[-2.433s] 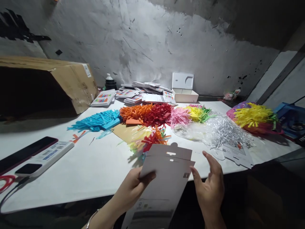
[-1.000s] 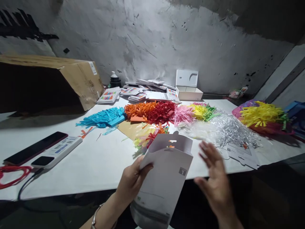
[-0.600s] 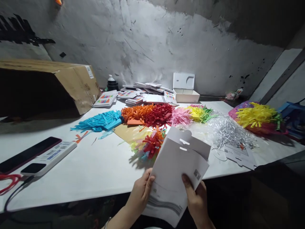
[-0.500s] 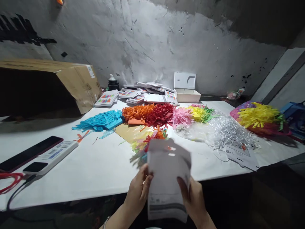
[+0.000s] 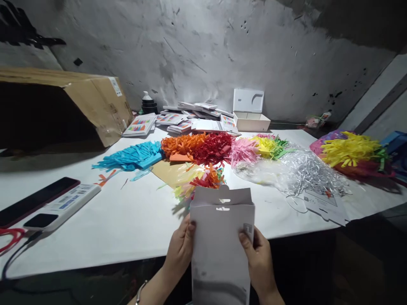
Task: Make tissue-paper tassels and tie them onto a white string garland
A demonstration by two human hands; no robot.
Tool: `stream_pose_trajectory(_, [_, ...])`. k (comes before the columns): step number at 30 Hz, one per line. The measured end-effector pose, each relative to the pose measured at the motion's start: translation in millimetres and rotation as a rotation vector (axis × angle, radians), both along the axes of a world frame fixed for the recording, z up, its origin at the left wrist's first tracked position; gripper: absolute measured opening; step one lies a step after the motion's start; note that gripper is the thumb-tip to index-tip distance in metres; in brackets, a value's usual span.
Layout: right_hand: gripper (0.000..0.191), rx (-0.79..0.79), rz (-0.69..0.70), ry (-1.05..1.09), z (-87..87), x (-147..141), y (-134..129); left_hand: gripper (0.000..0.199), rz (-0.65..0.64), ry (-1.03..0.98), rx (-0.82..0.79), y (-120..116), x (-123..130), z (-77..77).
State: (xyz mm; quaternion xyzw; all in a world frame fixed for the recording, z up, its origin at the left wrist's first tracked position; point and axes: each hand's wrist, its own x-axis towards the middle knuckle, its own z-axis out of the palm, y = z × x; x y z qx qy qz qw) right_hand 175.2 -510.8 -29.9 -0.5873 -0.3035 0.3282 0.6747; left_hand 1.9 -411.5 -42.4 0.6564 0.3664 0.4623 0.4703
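Note:
Between my hands, upright at the table's front edge, is a pale grey-white cardboard box [image 5: 221,245] with hang-hole slots near its top flap. My left hand [image 5: 181,241] grips its left side, thumb on the near face. On the right side, my right hand [image 5: 259,258] holds it, thumb pressed on the near face by a small printed label. The box's lower end runs out of view. Just beyond it lies a mixed-colour bundle of paper tassels [image 5: 208,178], partly hidden by the box.
Blue [image 5: 132,156], orange [image 5: 181,146], red and pink tassels line the white table [image 5: 136,228]. Silver strands [image 5: 305,171] lie to the right. Behind are stacked flat boxes [image 5: 197,112] and an open white box [image 5: 252,122]. A carton [image 5: 95,106], phone [image 5: 41,201] and power bank [image 5: 66,207] are left.
The box has come lower and closer, its slotted top flap now showing clearly, with both hands still on its sides. The whole view has shifted slightly.

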Motion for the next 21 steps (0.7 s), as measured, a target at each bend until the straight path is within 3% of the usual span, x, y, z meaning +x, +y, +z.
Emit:
stream_pose_trajectory(3, [0.041,0.054,-0.196,0.040,5.1,3.8,3.5,0.057,-0.024,0.053,0.082,-15.0,6.3,-16.4])
stream_pose_trajectory(4, [0.041,0.065,-0.198,0.052,6.9,5.1,3.8,0.054,-0.051,0.075,0.075,-18.1,6.4,-19.6])
stream_pose_trajectory(6, [0.042,0.076,-0.061,0.064,9.0,6.4,2.0,0.053,-0.069,0.093,0.017,-18.3,3.0,-20.0])
stream_pose_trajectory(8, [0.044,0.043,0.173,0.038,6.7,4.8,-2.7,0.056,-0.055,0.060,-0.059,-12.0,-2.5,-13.3])
stream_pose_trajectory(10, [0.040,-0.027,0.303,-0.045,-0.8,0.2,-8.7,0.057,-0.060,0.019,-0.096,-4.6,-6.6,-5.0])
stream_pose_trajectory(15, [0.030,-0.061,0.127,-0.176,-25.3,-14.2,-17.1,0.052,0.049,0.010,-0.026,-5.3,-4.9,-4.6])
stream_pose_trajectory(19, [0.042,-0.004,-0.044,0.042,-33.3,-16.1,-18.4,0.050,-0.144,0.037,-0.025,-10.8,-4.8,-9.5])
stream_pose_trajectory(21, [0.038,-0.017,-0.065,-0.006,-38.9,-14.7,-19.4,0.049,-0.160,0.045,0.026,-9.0,-5.8,-5.6])
